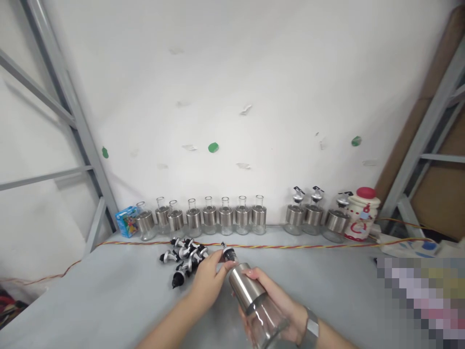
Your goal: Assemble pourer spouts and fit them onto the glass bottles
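Tilted in front of me is a glass oil bottle with a brushed metal sleeve, its neck pointing up and to the left. My right hand is wrapped round its body. At the neck, the fingers of my left hand are closed on a pourer spout with a black and silver top. Whether the spout is fully seated cannot be made out, as my fingers partly cover the neck. Just left of my left hand lies a pile of loose pourer spouts on the grey table.
Several open bottles stand in a row along the wall beside a blue box. Three bottles with spouts and a cream jar with a red lid are at the right. A twisted cable crosses the table.
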{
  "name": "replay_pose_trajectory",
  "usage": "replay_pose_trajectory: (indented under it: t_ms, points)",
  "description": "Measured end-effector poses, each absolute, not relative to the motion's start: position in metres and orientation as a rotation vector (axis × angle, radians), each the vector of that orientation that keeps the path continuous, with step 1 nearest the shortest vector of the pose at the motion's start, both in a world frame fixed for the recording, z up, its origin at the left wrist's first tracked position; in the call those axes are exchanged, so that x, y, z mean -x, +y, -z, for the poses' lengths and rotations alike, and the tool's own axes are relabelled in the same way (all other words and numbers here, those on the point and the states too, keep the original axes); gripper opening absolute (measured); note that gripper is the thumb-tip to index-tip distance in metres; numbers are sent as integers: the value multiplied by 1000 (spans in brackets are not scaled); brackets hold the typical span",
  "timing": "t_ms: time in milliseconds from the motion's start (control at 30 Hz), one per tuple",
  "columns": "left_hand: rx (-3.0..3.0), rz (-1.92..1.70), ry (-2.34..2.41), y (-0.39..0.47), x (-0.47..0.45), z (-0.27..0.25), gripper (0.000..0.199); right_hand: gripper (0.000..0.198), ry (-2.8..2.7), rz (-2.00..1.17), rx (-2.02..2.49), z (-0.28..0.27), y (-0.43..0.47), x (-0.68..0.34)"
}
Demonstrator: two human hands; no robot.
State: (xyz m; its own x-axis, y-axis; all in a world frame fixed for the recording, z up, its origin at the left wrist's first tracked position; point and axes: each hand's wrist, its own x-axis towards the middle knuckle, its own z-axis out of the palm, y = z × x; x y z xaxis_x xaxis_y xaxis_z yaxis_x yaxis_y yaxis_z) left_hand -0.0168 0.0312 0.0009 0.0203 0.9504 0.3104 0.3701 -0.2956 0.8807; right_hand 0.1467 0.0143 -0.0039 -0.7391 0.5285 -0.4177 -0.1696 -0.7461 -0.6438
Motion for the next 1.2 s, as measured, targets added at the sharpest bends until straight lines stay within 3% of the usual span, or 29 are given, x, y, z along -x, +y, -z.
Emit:
replay_pose_trajectory:
  t_ms: [100, 233, 300, 533, 633, 767, 833, 933, 1000, 1200]
  points:
    - [-1565, -1363, 1174, 29, 10, -8, 25, 50, -1050, -2261, 959, -1, 15, -144]
    - [-1426, -1358, 1020, 22, 7, -18, 23, 43, -1472, -1518, 1011, -8, 12, -140]
    - [-1362, -1333, 934, 19, 7, -22, 25, 47, -1591, -1290, 930, -9, 10, -138]
    - [-1434, -1282, 912, 10, 4, -25, 30, 67, -1542, -1477, 649, 2, 11, -131]
    - [-1608, -1346, 1085, 8, 5, -23, 26, 60, -1607, -1574, 644, 6, 20, -136]
    - [-1703, -1479, 1288, 9, 7, -22, 19, 53, -1821, -1436, 800, 3, 39, -157]
    - [-1667, -1496, 1282, 9, 7, -25, 21, 48, -1941, -1190, 873, -4, 44, -167]
    - [-1551, -1449, 1136, 7, 6, -35, 26, 38, -2069, -533, 956, -21, 41, -173]
    - [-1483, -1401, 1039, 6, 6, -42, 26, 42, -2112, -151, 912, -36, 33, -167]
    - [-1326, -1377, 1089, 9, 17, -38, 40, 52, -2323, 499, 387, -74, 22, -129]
